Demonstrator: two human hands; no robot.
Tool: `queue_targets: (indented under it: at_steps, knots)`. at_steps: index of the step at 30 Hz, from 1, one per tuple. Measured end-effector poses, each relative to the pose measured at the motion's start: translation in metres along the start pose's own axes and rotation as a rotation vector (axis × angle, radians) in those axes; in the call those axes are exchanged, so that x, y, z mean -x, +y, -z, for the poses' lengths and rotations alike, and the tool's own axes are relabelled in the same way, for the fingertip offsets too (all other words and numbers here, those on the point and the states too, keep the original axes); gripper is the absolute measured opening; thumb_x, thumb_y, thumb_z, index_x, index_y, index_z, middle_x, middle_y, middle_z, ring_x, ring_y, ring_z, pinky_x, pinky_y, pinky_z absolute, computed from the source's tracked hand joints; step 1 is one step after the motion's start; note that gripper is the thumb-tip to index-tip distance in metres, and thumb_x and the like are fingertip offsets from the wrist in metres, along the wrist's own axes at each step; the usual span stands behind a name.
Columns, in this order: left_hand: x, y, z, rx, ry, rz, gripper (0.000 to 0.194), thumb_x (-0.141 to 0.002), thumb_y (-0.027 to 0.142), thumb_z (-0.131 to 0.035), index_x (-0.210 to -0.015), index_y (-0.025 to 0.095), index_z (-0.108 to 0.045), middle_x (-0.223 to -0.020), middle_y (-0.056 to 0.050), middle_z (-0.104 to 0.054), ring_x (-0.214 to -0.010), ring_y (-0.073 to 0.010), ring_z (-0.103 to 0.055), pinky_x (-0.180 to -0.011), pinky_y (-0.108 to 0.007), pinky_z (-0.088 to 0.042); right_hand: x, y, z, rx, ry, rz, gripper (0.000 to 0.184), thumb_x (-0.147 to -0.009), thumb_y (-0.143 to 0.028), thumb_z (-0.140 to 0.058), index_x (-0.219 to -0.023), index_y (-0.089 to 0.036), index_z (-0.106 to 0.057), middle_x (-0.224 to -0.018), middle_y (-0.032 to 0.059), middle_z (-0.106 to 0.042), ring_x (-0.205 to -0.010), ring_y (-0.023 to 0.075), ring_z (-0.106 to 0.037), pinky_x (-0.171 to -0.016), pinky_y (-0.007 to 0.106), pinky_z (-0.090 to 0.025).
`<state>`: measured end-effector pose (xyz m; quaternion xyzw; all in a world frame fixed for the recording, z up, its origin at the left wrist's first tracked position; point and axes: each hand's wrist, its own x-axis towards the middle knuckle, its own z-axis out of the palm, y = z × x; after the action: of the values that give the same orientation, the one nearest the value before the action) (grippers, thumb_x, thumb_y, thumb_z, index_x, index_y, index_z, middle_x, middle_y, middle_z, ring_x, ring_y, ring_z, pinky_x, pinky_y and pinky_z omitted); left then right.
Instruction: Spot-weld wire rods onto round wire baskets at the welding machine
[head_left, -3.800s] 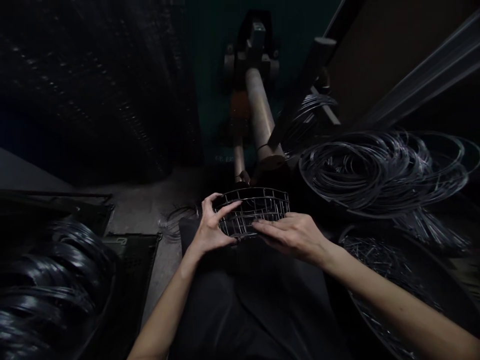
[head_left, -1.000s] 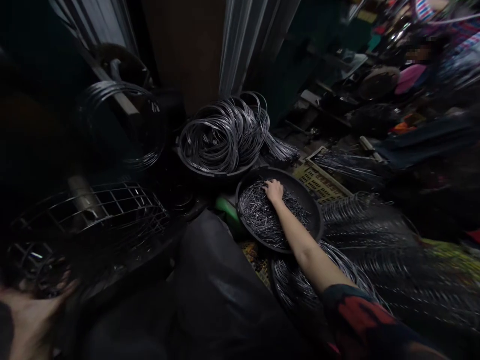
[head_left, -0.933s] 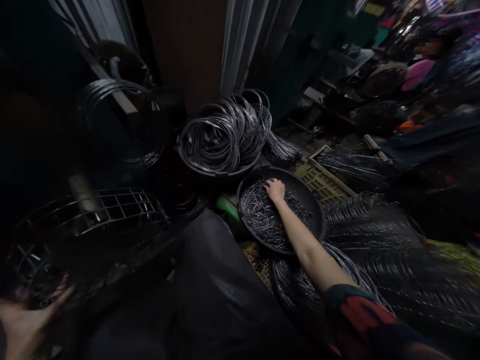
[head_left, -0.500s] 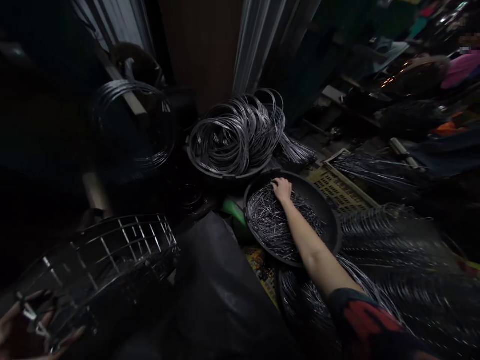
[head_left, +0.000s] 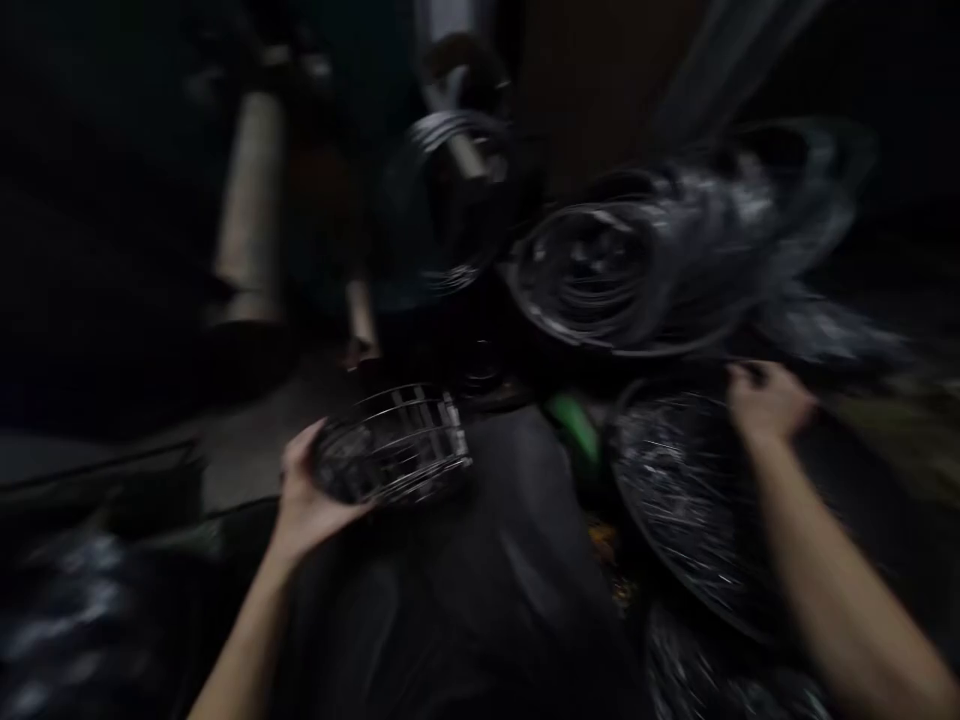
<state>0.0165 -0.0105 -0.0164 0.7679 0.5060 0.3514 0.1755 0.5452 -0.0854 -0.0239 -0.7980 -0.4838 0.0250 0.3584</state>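
A small wire basket (head_left: 409, 440) with a metal grid wall is held over my dark-clothed lap. My left hand (head_left: 311, 495) grips its left end, thumb below and fingers behind. To the right stands a round black pan (head_left: 626, 515) with many short cut wires (head_left: 679, 490) in it. My right hand (head_left: 769, 405) is over the far part of this pan, fingers curled together. Blur and darkness hide whether a wire sits between those fingers, and whether the hand touches the pile.
Large wire coils (head_left: 637, 265) fill a tub behind the pan. Ahead, a thick metal cylinder (head_left: 251, 210) and a thinner rod (head_left: 361, 318) jut from a machine. Another wire coil (head_left: 450, 275) hangs on a bar. Blurred shiny coils (head_left: 82, 600) lie at lower left.
My view has swung left from the pan towards the machine. The right hand, earlier down among the short wires, now appears higher against the pan's far side. The left hand keeps the basket.
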Motion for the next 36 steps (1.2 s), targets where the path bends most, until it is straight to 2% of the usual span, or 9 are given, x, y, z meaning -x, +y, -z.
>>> queue_targets:
  at_steps: [2,4,8,12,16,19,24,28,36]
  knots:
    - [0.001,0.0,0.001,0.002,-0.071,0.009,0.098,-0.05,0.052,-0.083,-0.133,0.024,-0.04,-0.129,-0.011,-0.042,-0.123,-0.0318,-0.044,-0.103,-0.051,-0.041,0.033,-0.032,-0.01,-0.075,0.147,-0.033,0.04,-0.089,-0.052,-0.047,-0.08,-0.022,-0.073,-0.085,0.0094,-0.073,-0.082,0.0235,-0.068,-0.076,0.035,-0.052]
    - [-0.001,0.003,0.001,-0.006,-0.135,0.042,0.095,-0.05,0.044,-0.085,-0.132,0.025,-0.043,-0.129,-0.011,-0.037,-0.125,-0.0327,-0.04,-0.105,-0.052,-0.038,0.078,-0.062,-0.028,-0.16,0.12,-0.085,0.025,-0.085,-0.048,-0.058,-0.099,-0.031,-0.07,-0.099,0.0063,-0.071,-0.095,0.0304,-0.065,-0.081,0.042,-0.051]
    - [-0.003,0.015,0.001,-0.014,-0.208,0.071,0.088,-0.05,0.034,-0.087,-0.13,0.031,-0.049,-0.131,-0.008,-0.03,-0.127,-0.0331,-0.034,-0.105,-0.052,-0.038,0.151,-0.114,-0.071,-0.354,-0.447,-0.087,0.034,-0.079,-0.058,-0.057,-0.086,-0.025,-0.067,-0.084,0.0048,-0.071,-0.073,0.0251,-0.067,-0.066,0.036,-0.054]
    - [-0.004,0.015,0.005,0.0,-0.223,-0.01,0.08,-0.053,0.035,-0.087,-0.125,0.031,-0.055,-0.131,-0.008,-0.027,-0.126,-0.0338,-0.033,-0.105,-0.052,-0.038,0.14,-0.164,-0.075,-0.509,-0.711,-0.123,0.045,-0.077,-0.057,-0.062,-0.102,-0.02,-0.067,-0.079,0.0041,-0.069,-0.067,0.0178,-0.063,-0.062,0.029,-0.051]
    - [-0.008,0.013,0.008,-0.027,-0.224,-0.083,0.076,-0.055,0.041,-0.085,-0.125,0.03,-0.056,-0.131,-0.009,-0.025,-0.127,-0.035,-0.03,-0.104,-0.054,-0.037,0.103,-0.231,-0.067,-0.496,-1.069,0.117,0.031,-0.081,-0.048,-0.064,-0.089,-0.02,-0.072,-0.076,0.0017,-0.069,-0.07,0.017,-0.064,-0.064,0.027,-0.05]
    - [-0.01,0.015,0.013,-0.061,-0.234,-0.13,0.077,-0.056,0.039,-0.084,-0.127,0.031,-0.055,-0.133,-0.009,-0.025,-0.126,-0.0346,-0.03,-0.105,-0.055,-0.036,0.099,-0.265,-0.082,-0.346,-0.893,0.44,0.024,-0.085,-0.04,-0.062,-0.092,-0.019,-0.072,-0.088,0.0028,-0.072,-0.077,0.0181,-0.067,-0.07,0.028,-0.05]
    - [-0.007,0.018,0.027,-0.055,-0.191,-0.114,0.076,-0.058,0.04,-0.083,-0.128,0.028,-0.054,-0.133,-0.01,-0.025,-0.125,-0.0345,-0.031,-0.104,-0.054,-0.036,0.118,-0.279,-0.1,-0.07,-0.498,1.028,0.028,-0.093,-0.03,-0.054,-0.115,-0.015,-0.064,-0.105,0.0054,-0.071,-0.075,0.0167,-0.069,-0.058,0.026,-0.048]
    - [-0.005,0.018,0.034,-0.001,-0.152,-0.069,0.079,-0.056,0.035,-0.085,-0.128,0.029,-0.053,-0.134,-0.009,-0.025,-0.126,-0.0341,-0.031,-0.105,-0.053,-0.037,0.116,-0.285,-0.096,-0.068,-0.315,1.172,0.023,-0.095,-0.022,-0.049,-0.109,-0.016,-0.067,-0.1,0.0012,-0.073,-0.063,0.0105,-0.066,-0.053,0.025,-0.044]
    - [-0.027,0.007,0.028,0.097,-0.143,-0.061,0.081,-0.053,0.034,-0.086,-0.128,0.029,-0.054,-0.133,-0.009,-0.026,-0.127,-0.0334,-0.03,-0.104,-0.052,-0.04,0.094,-0.298,-0.101,-0.038,-0.22,1.267,0.022,-0.095,-0.018,-0.05,-0.106,-0.016,-0.068,-0.101,0.001,-0.073,-0.059,0.0076,-0.063,-0.052,0.025,-0.042]
